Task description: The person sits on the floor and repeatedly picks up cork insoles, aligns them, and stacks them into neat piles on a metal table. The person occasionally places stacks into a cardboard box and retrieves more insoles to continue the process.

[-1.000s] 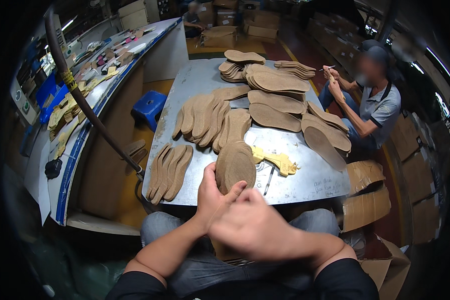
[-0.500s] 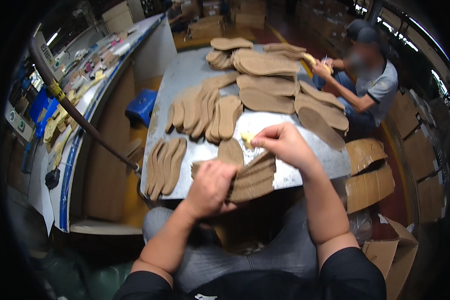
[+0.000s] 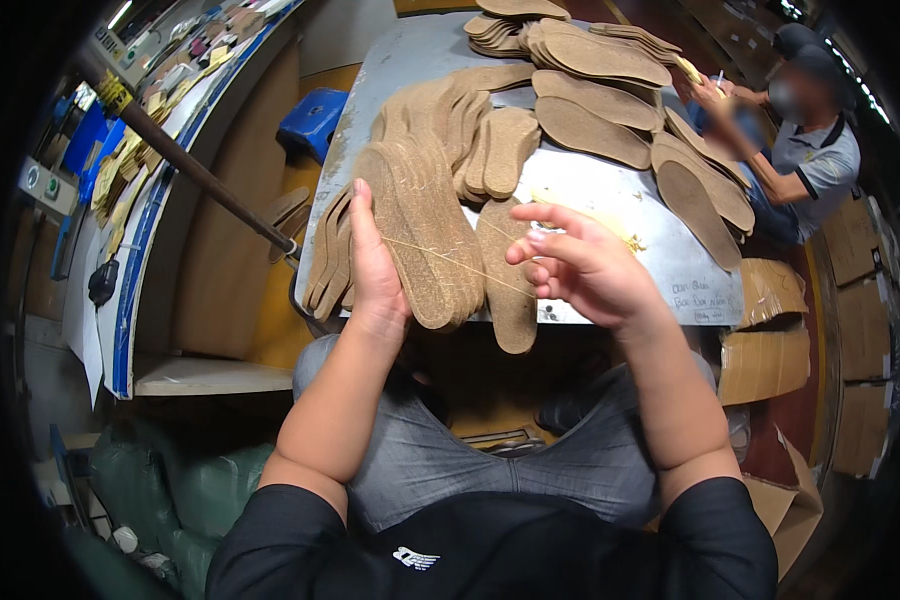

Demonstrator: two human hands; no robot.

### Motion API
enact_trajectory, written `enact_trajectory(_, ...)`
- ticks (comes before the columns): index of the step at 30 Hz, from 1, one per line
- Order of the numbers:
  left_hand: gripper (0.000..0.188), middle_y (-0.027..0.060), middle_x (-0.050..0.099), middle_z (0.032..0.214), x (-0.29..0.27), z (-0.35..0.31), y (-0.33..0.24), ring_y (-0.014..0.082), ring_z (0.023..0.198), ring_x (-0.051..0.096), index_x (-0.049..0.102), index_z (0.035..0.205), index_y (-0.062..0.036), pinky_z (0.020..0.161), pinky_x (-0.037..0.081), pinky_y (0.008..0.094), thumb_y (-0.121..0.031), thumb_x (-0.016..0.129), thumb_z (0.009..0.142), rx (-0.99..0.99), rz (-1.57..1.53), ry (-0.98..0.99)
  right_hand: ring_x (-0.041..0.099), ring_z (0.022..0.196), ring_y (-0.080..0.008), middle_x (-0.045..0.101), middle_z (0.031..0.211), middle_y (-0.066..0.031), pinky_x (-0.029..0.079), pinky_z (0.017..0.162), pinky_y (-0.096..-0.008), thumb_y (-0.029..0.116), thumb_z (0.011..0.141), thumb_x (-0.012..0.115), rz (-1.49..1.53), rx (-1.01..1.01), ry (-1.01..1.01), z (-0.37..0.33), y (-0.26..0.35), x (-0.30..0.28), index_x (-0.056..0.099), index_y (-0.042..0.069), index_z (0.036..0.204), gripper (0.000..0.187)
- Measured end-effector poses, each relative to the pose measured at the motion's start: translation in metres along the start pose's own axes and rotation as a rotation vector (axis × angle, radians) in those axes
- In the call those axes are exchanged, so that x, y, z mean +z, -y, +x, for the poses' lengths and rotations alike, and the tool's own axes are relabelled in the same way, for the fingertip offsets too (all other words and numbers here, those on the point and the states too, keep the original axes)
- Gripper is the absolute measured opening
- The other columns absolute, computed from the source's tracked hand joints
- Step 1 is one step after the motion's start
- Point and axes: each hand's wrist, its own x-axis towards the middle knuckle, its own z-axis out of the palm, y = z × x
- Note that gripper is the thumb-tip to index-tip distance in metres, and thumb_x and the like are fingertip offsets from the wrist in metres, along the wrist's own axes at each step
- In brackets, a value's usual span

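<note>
My left hand (image 3: 377, 265) holds a thick stack of brown, speckled shoe insoles (image 3: 425, 225) tilted up over the table's near edge. Its palm lies along the stack's left side, and the fingers behind are hidden. A thin yellowish band (image 3: 460, 265), perhaps a rubber band, crosses the front of the stack and stretches towards my right hand (image 3: 595, 265). The fingers of that hand are bent around its end, though the exact grip is hard to make out. Beside the stack, a single insole (image 3: 510, 320) juts over the table edge.
Piles of insoles (image 3: 595, 55) cover the far part of the metal table (image 3: 580, 180), with yellow bits (image 3: 635, 243) beyond my right hand. At the far right a co-worker (image 3: 805, 160) handles a yellow piece. A blue stool (image 3: 312, 122), a slanting pole (image 3: 190, 165) and a cluttered bench stand left.
The insole stack has been raised and turned in my left hand. My right hand no longer holds the small yellow bundle and now draws a thin band across the stack. The view has shifted.
</note>
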Motion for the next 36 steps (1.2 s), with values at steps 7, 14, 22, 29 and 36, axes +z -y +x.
enact_trajectory(7,0.071,0.0193,0.073,0.142,-0.016,-0.005,0.0,0.0348,0.127,0.074,0.061,0.155,-0.0034,0.111,0.061,0.0538,-0.061,0.056,0.113,-0.127,-0.052,0.15,0.084,0.102,-0.0282,0.078,0.121,-0.0267,0.071,0.08,-0.0336,0.023,0.117,0.059,-0.083,-0.108,0.049,-0.052,0.054,0.03,0.057,-0.006,0.151,0.045)
enact_trajectory(14,0.069,0.02,0.072,0.145,-0.013,0.003,0.003,0.0346,0.127,0.074,0.06,0.156,-0.0026,0.112,0.06,0.0531,-0.058,0.055,0.114,-0.104,-0.106,0.205,0.077,0.101,-0.0138,0.08,0.111,-0.01,0.064,0.092,-0.0318,0.026,0.119,0.062,-0.609,-0.315,-0.349,-0.04,0.038,0.0,0.062,0.003,0.149,0.038)
enact_trajectory(22,0.07,0.022,0.07,0.147,0.003,-0.024,0.042,0.0326,0.134,0.071,0.057,0.157,0.0026,0.116,0.058,0.0508,-0.055,0.055,0.117,-0.014,0.277,0.214,0.03,0.167,-0.0378,0.027,0.176,-0.03,0.027,0.137,-0.0474,0.048,0.085,0.101,-0.909,-0.34,-0.151,0.007,-0.072,0.016,-0.003,-0.007,0.176,0.148)
enact_trajectory(29,0.091,0.0181,0.058,0.164,-0.007,-0.02,0.041,0.0313,0.152,0.056,0.043,0.166,-0.0014,0.129,0.043,0.0501,-0.074,0.05,0.112,0.079,0.327,0.335,0.046,0.158,-0.0319,0.046,0.169,-0.0237,0.036,0.133,-0.043,0.03,0.085,0.097,-0.277,-0.37,-0.047,0.006,-0.049,0.014,0.019,-0.003,0.177,0.125)
enact_trajectory(36,0.078,0.0062,0.066,0.127,-0.024,-0.013,0.041,0.0146,0.114,0.061,0.061,0.146,0.001,0.104,0.049,0.0332,-0.069,0.058,0.112,0.261,0.676,0.462,0.073,0.131,-0.0321,0.066,0.15,-0.0242,0.063,0.112,-0.048,0.027,0.096,0.079,0.221,-0.225,0.145,-0.001,-0.038,-0.013,0.042,-0.003,0.166,0.085)
